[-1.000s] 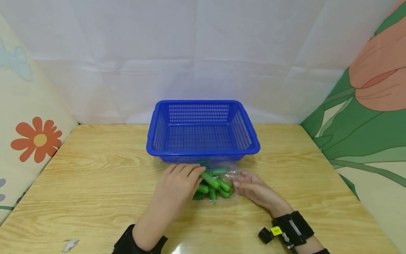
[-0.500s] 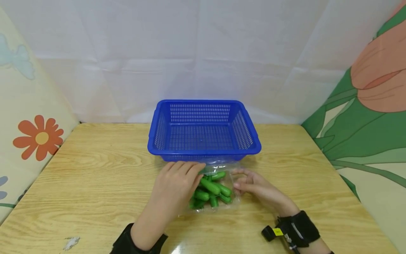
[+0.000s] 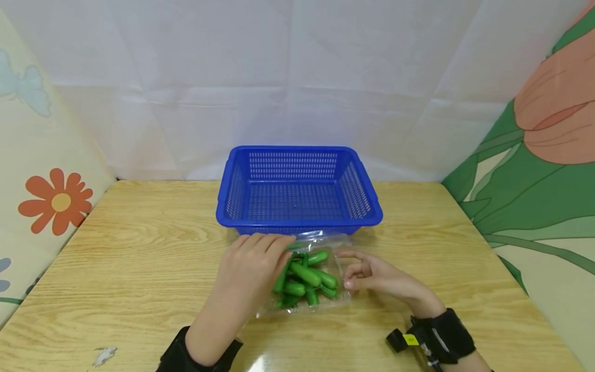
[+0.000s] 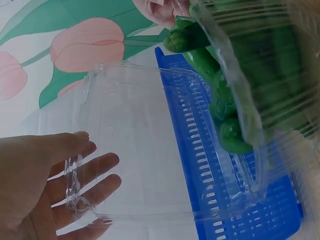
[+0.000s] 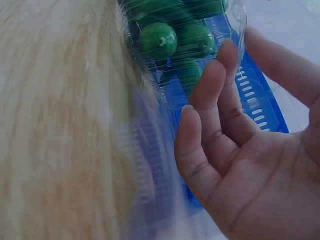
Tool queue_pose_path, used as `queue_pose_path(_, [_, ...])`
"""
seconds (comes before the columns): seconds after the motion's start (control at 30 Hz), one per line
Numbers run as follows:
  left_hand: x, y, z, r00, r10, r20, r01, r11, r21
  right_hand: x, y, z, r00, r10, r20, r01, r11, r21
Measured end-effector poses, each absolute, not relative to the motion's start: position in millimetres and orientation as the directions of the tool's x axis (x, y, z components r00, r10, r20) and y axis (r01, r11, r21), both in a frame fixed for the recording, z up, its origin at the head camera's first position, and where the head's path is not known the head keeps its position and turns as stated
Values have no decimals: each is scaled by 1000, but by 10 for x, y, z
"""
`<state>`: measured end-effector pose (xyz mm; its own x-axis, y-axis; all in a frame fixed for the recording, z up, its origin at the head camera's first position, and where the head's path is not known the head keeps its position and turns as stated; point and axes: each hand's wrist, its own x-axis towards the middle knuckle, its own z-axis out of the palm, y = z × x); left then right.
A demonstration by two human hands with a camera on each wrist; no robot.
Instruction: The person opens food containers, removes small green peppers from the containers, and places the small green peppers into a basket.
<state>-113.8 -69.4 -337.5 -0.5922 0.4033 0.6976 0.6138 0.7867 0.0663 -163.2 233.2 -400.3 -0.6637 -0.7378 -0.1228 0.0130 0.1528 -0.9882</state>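
A clear plastic clamshell box (image 3: 330, 299) holds several short green cucumbers (image 3: 305, 274) and lies just in front of the blue basket (image 3: 297, 223). My left hand (image 3: 251, 263) bends over its left part and covers some of it. In the left wrist view, the thumb and fingers hold the rim of the transparent lid (image 4: 140, 150), which stands raised from the cucumber-filled half. My right hand (image 3: 378, 276) is at the box's right side, fingers loosely bent. From the right wrist, its fingertips (image 5: 210, 75) show right at the clear wall, and the palm holds nothing.
The blue perforated basket stands at the back of the wood-grain table (image 3: 149, 243), against a white cloth (image 3: 195, 93). Painted panels flank both sides, a red flower (image 3: 60, 201) on the left one. A torn pale patch (image 3: 105, 355) marks the table's front left.
My left hand has shifted slightly left and away from me, exposing more cucumbers. My right fingers have come off the box's corner and spread, and that hand sits a little farther right.
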Motion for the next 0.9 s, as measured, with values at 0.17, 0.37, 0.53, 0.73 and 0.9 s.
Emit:
queue_pose_path(0.17, [-1128, -716, -3357, -593, 397, 701, 610, 789, 69, -1637, 2350, -3983, -677, -726, -121, 10, 155, -988])
queue_pose_path(0.37, [-1121, -737, -3342, -591, 386, 708, 608, 790, 77, -1642, 2375, -3968, -695, -704, -149, 34, 174, -984])
queue_pose_path(0.53, [-1107, -747, -3317, -583, 388, 714, 615, 785, 75, -1638, 2401, -3926, -688, -706, -169, 30, 204, -978])
queue_pose_path(0.73, [-1068, -752, -3283, -572, 383, 725, 615, 785, 70, -1621, 2428, -3862, -680, -709, -186, 28, 229, -973])
queue_pose_path(0.9, [-1022, -736, -3259, -567, 392, 724, 611, 790, 51, -1621, 2452, -3854, -658, -728, -191, 36, 223, -974])
